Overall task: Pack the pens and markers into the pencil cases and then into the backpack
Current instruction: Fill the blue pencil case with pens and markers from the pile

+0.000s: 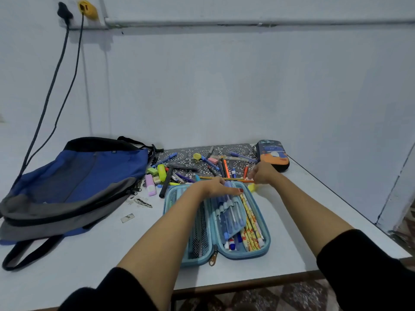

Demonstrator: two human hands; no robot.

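Observation:
A light blue pencil case [265,245] lies open on the white table in front of me. Its middle flap holds several blue pens [231,216], and yellow patterned pencils [252,225] fill the right half. My left hand [216,187] rests flat on the top of the flap and pens. My right hand [263,173] hovers over the far edge of the case, fingers pinched at a thin orange pencil [224,178]. Loose pens, markers and erasers [193,167] lie scattered behind. A second dark case [272,154] sits shut at the back right. The blue and grey backpack [74,182] lies left.
A patterned grey mat [186,159] lies under the loose pens. Two cables [54,95] hang from wall plugs down behind the backpack. The table's front edge [247,281] and right edge are near. Small scraps [142,203] lie beside the backpack.

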